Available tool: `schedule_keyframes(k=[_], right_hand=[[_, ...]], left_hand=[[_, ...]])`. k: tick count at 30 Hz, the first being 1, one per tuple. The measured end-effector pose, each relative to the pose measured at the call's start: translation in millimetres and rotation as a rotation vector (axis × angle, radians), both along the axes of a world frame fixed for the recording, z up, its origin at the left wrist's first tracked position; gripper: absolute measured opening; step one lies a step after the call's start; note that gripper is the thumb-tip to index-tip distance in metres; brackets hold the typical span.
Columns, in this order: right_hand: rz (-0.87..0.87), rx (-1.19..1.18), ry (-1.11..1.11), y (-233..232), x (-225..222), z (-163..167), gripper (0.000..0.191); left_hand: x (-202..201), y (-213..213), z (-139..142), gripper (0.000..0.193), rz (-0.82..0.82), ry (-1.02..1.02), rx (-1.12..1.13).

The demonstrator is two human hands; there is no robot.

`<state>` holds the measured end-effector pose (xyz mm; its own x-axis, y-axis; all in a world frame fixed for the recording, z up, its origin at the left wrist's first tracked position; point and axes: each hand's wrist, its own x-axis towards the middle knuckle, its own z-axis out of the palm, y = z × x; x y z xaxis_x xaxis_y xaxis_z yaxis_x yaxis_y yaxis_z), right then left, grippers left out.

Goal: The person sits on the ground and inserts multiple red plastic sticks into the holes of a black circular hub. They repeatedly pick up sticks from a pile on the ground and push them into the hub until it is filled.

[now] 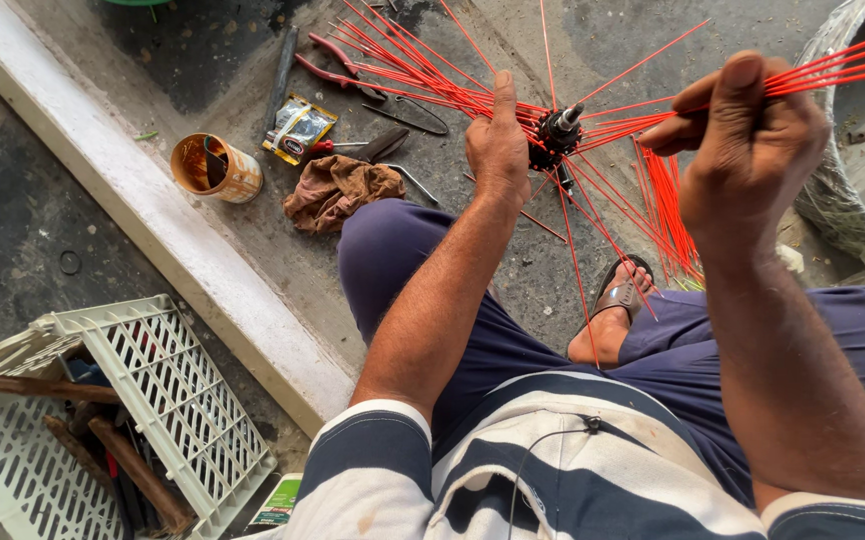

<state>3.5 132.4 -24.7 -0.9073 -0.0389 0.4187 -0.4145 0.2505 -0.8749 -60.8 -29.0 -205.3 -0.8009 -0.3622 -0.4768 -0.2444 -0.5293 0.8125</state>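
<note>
lacing looking early — red spokes (613,190) fanning loose from hub (556,132), rim (838,200) lying unattached at 3 o'clock. left hand (498,140) bracing hub, grip closed; right hand (748,150) pinching spokes.

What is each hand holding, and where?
Right hand grips red spokes along their shafts; left hand holds spokes beside the black hub.
</note>
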Motion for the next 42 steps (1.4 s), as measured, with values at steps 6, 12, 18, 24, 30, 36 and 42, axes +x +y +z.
schedule_keyframes(k=[6,12,18,24,30,36,42], right_hand=[[-0.002,-0.062,-0.032,11.4,-6.4,-9.1,0.054],[0.003,-0.052,-0.046,9.5,-7.8,-9.6,0.057],[0.048,0.447,0.085,-5.4,-15.0,5.0,0.045],[0.044,0.281,-0.104,-6.0,-19.4,12.5,0.041],[0.089,0.011,-0.128,4.0,-13.3,-14.2,0.043],[0.081,0.043,-0.089,-2.0,-9.7,-32.9,0.042],[0.038,0.136,-0.063,-6.1,-5.5,-25.4,0.042]], left_hand=[[-0.3,-2.0,0.6,0.054,0.004,0.007,0.018],[1.0,-2.1,1.3,0.055,-0.015,0.027,0.071],[0.6,-0.9,3.5,0.055,-0.011,0.032,0.107],[-0.5,-3.6,5.2,0.055,0.001,0.029,0.109],[-2.7,-3.8,0.5,0.056,0.013,-0.013,0.078],[-2.2,-2.7,-0.3,0.056,0.031,0.027,0.068],[-0.4,-5.0,-1.0,0.055,-0.020,0.025,0.126]])
